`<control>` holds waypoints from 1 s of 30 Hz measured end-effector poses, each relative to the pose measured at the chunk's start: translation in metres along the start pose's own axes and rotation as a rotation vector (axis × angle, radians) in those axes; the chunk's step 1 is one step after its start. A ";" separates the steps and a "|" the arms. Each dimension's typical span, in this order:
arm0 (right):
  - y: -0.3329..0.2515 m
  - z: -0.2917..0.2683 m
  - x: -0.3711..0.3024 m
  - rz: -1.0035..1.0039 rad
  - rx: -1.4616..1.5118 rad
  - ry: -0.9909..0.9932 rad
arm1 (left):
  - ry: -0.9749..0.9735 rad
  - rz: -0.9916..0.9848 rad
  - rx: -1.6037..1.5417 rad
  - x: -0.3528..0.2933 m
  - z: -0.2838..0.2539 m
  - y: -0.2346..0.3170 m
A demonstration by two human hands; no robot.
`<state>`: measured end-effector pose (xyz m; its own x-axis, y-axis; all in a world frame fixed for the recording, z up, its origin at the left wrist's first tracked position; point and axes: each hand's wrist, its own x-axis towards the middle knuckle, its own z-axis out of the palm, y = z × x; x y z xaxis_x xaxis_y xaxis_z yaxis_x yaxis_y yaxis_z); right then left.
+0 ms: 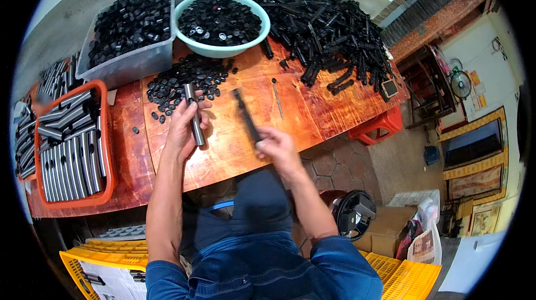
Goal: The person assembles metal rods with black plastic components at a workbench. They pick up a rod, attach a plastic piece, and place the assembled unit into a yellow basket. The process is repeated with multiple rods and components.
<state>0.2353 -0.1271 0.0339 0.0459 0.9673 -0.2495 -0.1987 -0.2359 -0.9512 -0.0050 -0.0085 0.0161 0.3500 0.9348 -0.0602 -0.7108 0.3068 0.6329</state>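
My left hand (183, 122) is closed round a shiny grey metal tube (197, 132), held tilted above the table's near side. A dark opening shows near its upper end. To the right, my right hand (277, 146) pinches the lower end of a slim black plastic strip (244, 111). Motion blurs the strip slightly, and it stands apart from the tube. Small black oval caps (184, 79) lie loose on the wooden table (223, 157) just beyond my left hand. Past the strip rests a thin pointed metal tool (277, 99).
At left, an orange basket (110, 160) holds metal tubes (70, 167). A clear plastic bin (137, 61) and a pale green bowl (223, 51) of small black parts stand at the back. Black strips (329, 37) are heaped back right. A red stool (379, 127) and yellow crates (410, 277) stand below.
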 end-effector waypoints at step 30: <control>0.020 0.087 0.003 -0.015 -0.165 -0.146 | 0.141 0.121 -0.406 0.010 -0.036 0.009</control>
<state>0.1460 -0.1208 0.0304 -0.0966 0.9712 -0.2179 -0.0356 -0.2222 -0.9744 -0.0300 0.0102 -0.0068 0.1828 0.9749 -0.1273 -0.9332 0.2127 0.2895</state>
